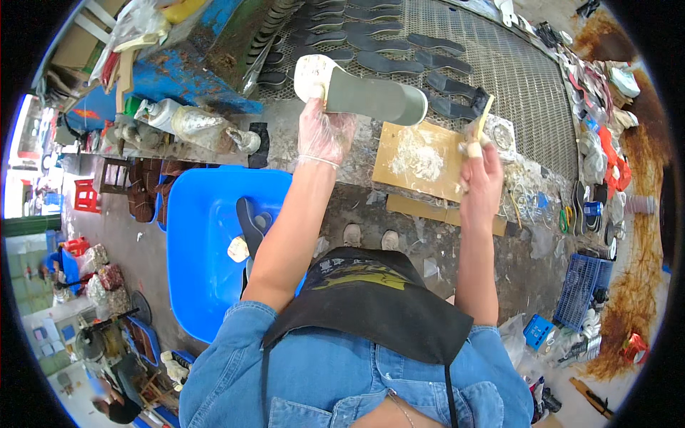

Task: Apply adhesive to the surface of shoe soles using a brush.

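My left hand (325,132), in a thin clear plastic glove, grips a shoe sole (374,98) by its cream-white end. The rest of the sole is smooth grey-green and points right, above the bench edge. My right hand (482,171), with pale coverings on some fingertips, is closed round a thin yellow-handled brush (486,114) held upright. Dark bristles seem to show at its far end, against the dark soles behind. Between my hands lies a brown board (392,146) smeared with white residue. The brush and the held sole are apart.
Rows of dark soles (385,63) lie on a metal mesh (499,53) beyond the bench. A blue tub (196,250) with a few soles stands at lower left. Bottles (196,125) line the bench's left side. A blue crate (578,289) and scattered scraps are at right.
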Available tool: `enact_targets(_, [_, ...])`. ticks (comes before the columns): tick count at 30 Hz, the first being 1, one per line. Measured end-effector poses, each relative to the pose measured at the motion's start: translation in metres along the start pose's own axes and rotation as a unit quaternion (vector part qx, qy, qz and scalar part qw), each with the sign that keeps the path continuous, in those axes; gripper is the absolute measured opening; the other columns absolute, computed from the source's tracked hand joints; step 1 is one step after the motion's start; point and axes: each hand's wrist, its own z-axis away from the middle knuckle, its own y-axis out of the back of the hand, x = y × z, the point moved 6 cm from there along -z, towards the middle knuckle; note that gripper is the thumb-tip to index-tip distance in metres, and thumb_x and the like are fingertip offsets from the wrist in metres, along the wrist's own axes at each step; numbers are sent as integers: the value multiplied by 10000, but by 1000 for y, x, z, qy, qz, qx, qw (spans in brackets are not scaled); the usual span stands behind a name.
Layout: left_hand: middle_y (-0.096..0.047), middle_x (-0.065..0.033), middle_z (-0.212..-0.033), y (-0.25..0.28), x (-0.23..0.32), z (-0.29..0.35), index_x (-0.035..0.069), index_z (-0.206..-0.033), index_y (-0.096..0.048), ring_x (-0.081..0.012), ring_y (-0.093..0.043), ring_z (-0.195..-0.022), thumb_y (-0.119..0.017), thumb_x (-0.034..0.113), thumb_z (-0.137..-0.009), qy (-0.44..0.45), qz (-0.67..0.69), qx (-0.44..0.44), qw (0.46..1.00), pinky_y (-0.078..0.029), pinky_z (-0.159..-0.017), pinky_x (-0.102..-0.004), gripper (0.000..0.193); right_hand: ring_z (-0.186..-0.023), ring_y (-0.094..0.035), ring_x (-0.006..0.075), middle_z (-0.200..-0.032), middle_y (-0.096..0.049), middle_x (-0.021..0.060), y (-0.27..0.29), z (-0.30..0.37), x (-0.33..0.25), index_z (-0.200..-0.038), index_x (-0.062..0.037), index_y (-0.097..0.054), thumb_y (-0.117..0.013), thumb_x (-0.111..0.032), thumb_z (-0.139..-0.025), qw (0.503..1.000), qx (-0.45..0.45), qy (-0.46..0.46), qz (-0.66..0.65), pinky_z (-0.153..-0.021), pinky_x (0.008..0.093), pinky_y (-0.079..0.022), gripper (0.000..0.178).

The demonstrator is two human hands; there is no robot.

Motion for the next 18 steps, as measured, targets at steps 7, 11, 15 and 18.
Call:
enact_targets(7, [-580,-116,-1222,-2,-22,9,38,-1286,-482,-254,-560,-1130,-530,200,-962,-8,7,-5,1000,-449,-1020,-428,365,-861,-570,98,-1020,-591,24,-80,7,1,-1276,-5,-492,-748,-48,-782,996,-14,-30,-82,-696,216,-474,558])
enact_targets(11, [-565,-108,-1227,3,-36,29,57,-1304,-469,-263,-542,-1149,-527,280,-975,151,53,-167,973,-440,-1026,-438,401,-763,-527,39,-1044,-595,22,-87,-7,-14,-1357,7,-429,-750,10,-747,990,-14,53,-130,-571,170,-404,690])
enact_targets(15, [-586,-94,-1178,112,-21,82,70,-1270,-507,-250,-560,-1122,-645,407,-884,374,-427,-190,801,-488,-929,-427,531,-781,-503,29,-993,-550,-11,-81,-24,-14,-1366,20,-416,-776,23,-709,991,-109,56,-51,-691,168,-433,749])
enact_targets(18, [-618,-68,-1086,106,-6,127,57,-1189,-563,-210,-596,-1027,-715,418,-810,536,-480,-287,632,-501,-876,-385,545,-886,-527,67,-1060,-548,21,-68,-33,-16,-1357,35,-407,-792,8,-676,990,-128,52,14,-799,204,-452,783])
